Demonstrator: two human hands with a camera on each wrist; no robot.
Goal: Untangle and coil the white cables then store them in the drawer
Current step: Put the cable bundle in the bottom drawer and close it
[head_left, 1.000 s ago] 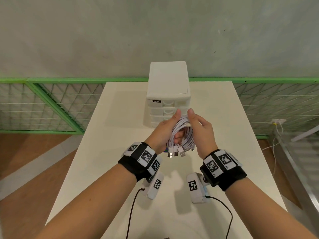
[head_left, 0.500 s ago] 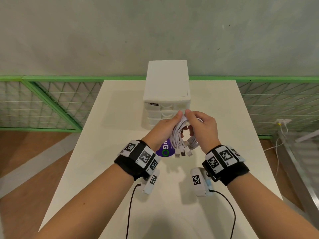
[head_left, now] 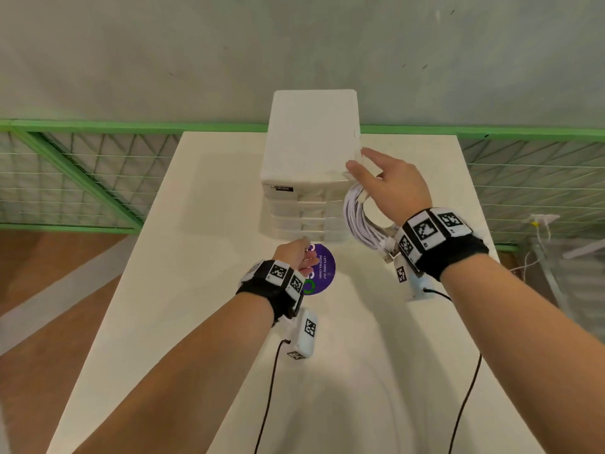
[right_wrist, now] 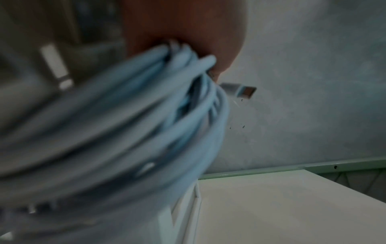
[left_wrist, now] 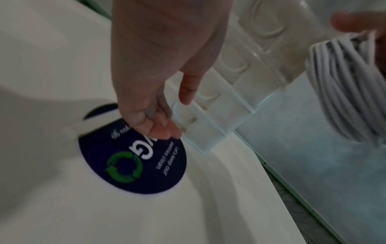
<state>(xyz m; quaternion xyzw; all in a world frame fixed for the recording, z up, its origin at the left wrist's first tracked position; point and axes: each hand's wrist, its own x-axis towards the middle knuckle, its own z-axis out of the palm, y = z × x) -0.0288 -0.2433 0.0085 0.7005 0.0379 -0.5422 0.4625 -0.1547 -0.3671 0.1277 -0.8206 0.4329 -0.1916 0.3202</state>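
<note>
Cables (head_left: 359, 221) white, bluish in right wrist view. Drawer unit (head_left: 311, 149) white, black label. Table (head_left: 209, 257) cream. Round sticker (head_left: 322, 270) purple, green arrows, white lettering. Wristbands (head_left: 438, 240) black, black-white square markers.

Both bare forearms wear a black fabric wristband (head_left: 453, 253) set with white square tiles printed with black-and-white markers, and under each wrist hangs a white camera housing (head_left: 306, 335) trailing a thin black cable (head_left: 266, 398).
</note>
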